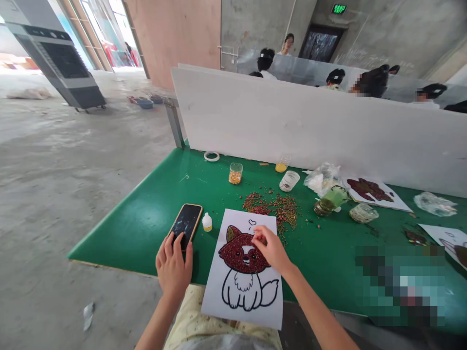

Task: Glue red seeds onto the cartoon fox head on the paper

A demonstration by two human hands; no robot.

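My left hand [173, 267] lies with its fingers spread over the lower end of a phone [188, 218] in a tan case. A small white glue bottle [207, 222] stands upright to the phone's right. On a white sheet [215, 301] is an outlined fox drawing; its head [239, 257] is filled with dark red beans or seeds, and one ear with greenish ones, while the body is plain white. My right hand [270, 248] is pinched over the fox's other ear, and what its fingertips hold cannot be made out. Loose red and green beans [270, 206] lie beyond the sheet.
On the green table [134, 218] are a tape roll [211, 156], a cup of yellow kernels [235, 174], a tipped clear cup [289, 181] and a green-tinted jar [330, 200]. A white partition [292, 126] runs along the back, with people beyond it. The sheet overhangs the front edge.
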